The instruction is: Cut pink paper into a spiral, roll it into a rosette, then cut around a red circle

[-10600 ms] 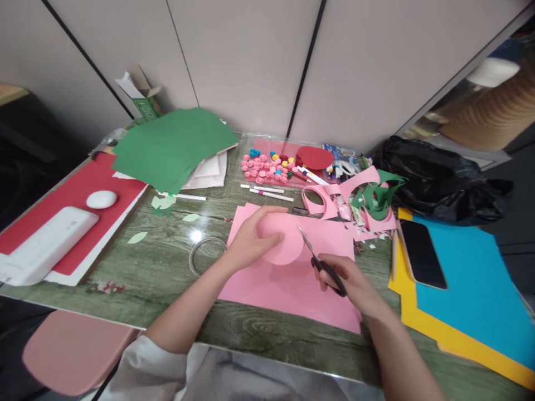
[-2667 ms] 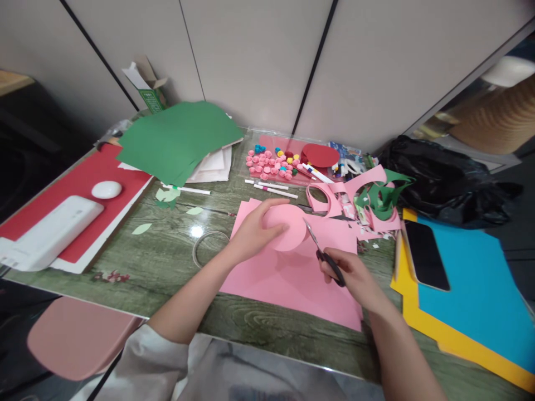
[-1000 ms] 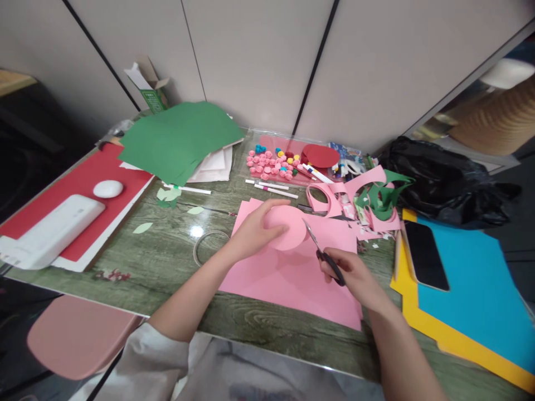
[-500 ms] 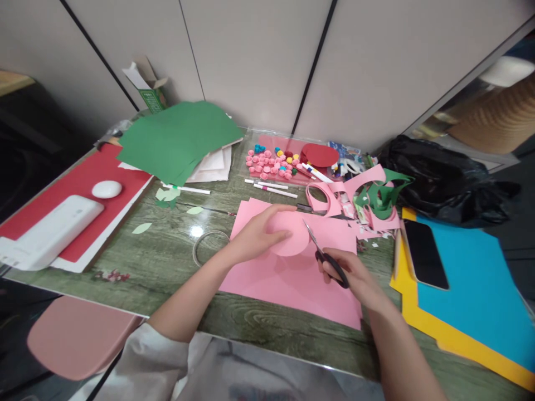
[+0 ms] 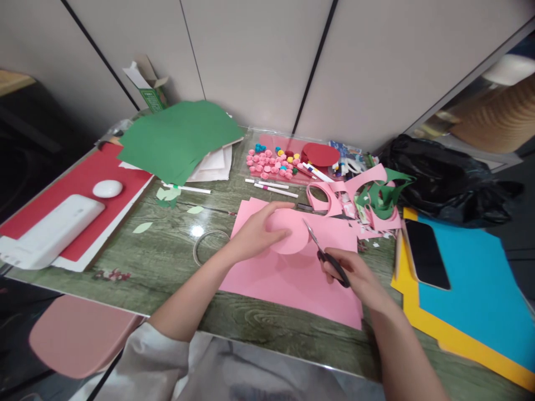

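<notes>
My left hand [image 5: 261, 231] pinches a round piece of pink paper [image 5: 295, 231] by its left side, thumb on top. The piece is held above a larger sheet of pink paper [image 5: 288, 284] lying on the table. In my right hand [image 5: 349, 273] is a pair of scissors [image 5: 330, 262] with black handles, my fingers in the loops. The blades point up and to the left, close to the right edge of the round piece. They look nearly closed, and I cannot tell whether they touch the paper.
Pink and green paper scraps [image 5: 368, 195] lie behind on the right, near a black plastic bag [image 5: 447, 178]. A phone [image 5: 426, 253] rests on blue paper [image 5: 472, 278]. Small rolled flowers [image 5: 270, 162], markers [image 5: 276, 191], a tape ring [image 5: 195, 250] and green sheets [image 5: 179, 139] stand around.
Very little differs. The round pink piece has risen or tilted slightly in my left hand, and the scissors have shifted slightly right.
</notes>
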`<state>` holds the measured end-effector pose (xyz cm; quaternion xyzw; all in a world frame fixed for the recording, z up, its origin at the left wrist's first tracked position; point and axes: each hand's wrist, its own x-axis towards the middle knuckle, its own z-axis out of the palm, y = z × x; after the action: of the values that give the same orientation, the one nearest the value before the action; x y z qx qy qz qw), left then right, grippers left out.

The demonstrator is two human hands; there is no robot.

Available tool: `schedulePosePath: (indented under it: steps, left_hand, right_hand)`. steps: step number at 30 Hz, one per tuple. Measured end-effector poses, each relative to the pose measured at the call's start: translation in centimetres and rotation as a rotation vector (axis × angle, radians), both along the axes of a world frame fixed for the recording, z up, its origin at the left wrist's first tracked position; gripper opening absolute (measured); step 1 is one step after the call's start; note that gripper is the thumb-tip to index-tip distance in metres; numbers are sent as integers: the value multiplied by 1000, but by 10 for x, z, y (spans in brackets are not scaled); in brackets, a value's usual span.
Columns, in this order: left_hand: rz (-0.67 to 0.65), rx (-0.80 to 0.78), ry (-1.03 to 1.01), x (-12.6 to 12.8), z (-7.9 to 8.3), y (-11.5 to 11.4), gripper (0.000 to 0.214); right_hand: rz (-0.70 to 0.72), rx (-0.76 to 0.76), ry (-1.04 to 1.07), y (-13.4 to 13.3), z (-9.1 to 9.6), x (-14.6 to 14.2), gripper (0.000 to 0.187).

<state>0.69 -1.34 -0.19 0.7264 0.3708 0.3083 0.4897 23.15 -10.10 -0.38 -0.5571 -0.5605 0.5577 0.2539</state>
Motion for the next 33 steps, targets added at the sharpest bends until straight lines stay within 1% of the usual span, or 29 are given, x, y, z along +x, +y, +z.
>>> schedulePosePath:
  steps: [11, 20, 24, 29, 33]
  left_hand:
    - [38, 19, 8, 0, -2, 2, 46]
    - [57, 18, -19, -1, -4, 2, 44]
    - [40, 14, -21, 0, -2, 2, 43]
    - [-44, -8, -57, 1, 0, 0, 45]
    - [-67, -7, -65, 1, -1, -1, 44]
  right_hand:
    - [6, 15, -14, 0, -1, 3, 28]
    - [-2, 9, -29, 0, 2, 1, 29]
    - [-20, -23, 9, 0, 2, 1, 30]
    - [-22, -38, 41, -1, 0, 0, 31]
    - [-19, -36, 39, -2, 2, 0, 31]
